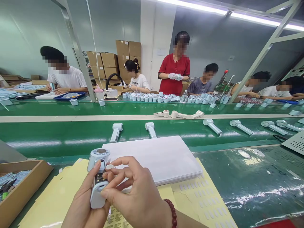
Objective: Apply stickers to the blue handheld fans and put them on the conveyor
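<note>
A light blue handheld fan (pixel 98 198) with a round, ribbed head is tilted up above the yellow sheets, gripped by my left hand (pixel 83 202). Its open handle shows a dark circuit board. My right hand (pixel 137 186) closes in from the right, its thumb touching the handle's lower end. At the index fingertip is a small white oval piece (pixel 110 167), which looks like a sticker. Just behind both hands lies a stack of white paper (pixel 156 158). White oval stickers in rows cover a yellow backing sheet (pixel 201 196) at the right.
A cardboard box (pixel 28 190) of blue parts stands at the left. Beyond the paper runs a green conveyor belt (pixel 71 133) carrying several light blue fans (pixel 212 126) and white ones (pixel 178 114). Several co-workers sit or stand across it, near many blue cups (pixel 147 98) and a bottle (pixel 184 96).
</note>
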